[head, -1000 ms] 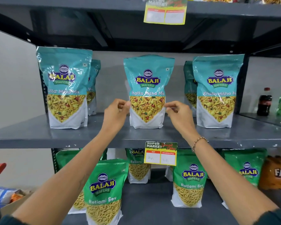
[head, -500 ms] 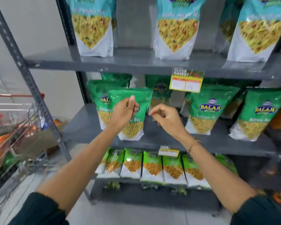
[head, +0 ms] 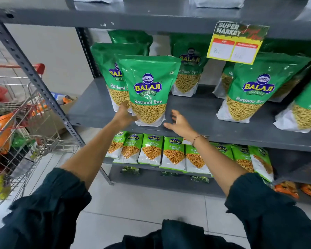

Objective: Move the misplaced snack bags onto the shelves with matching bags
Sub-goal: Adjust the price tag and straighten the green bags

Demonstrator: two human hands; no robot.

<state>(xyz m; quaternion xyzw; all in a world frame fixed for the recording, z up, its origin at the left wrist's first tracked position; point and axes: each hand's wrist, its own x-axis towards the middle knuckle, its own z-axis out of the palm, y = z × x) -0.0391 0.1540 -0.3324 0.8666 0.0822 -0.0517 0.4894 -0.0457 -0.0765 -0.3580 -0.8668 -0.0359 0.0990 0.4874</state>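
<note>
A green Balaji Ratlami Sev bag stands upright at the front of the grey middle shelf, overlapping another green bag behind it. My left hand grips its lower left corner, fingers behind the bag and thumb on the front. To the right of the bag's base my right hand hovers with fingers spread, not touching it and holding nothing. More Ratlami Sev bags stand further right on the same shelf.
A wire shopping cart with mixed snack bags stands at the left, beside the shelf's perforated upright. A yellow price tag hangs from the shelf above. Small Chana Jor Garam bags fill the lower shelf; orange bags lie bottom right.
My view dropped from the teal Khatta Mitha shelf to the green Ratlami Sev shelf. Both hands left the teal bag; my left hand now grips a green bag and my right hand has spread open.
</note>
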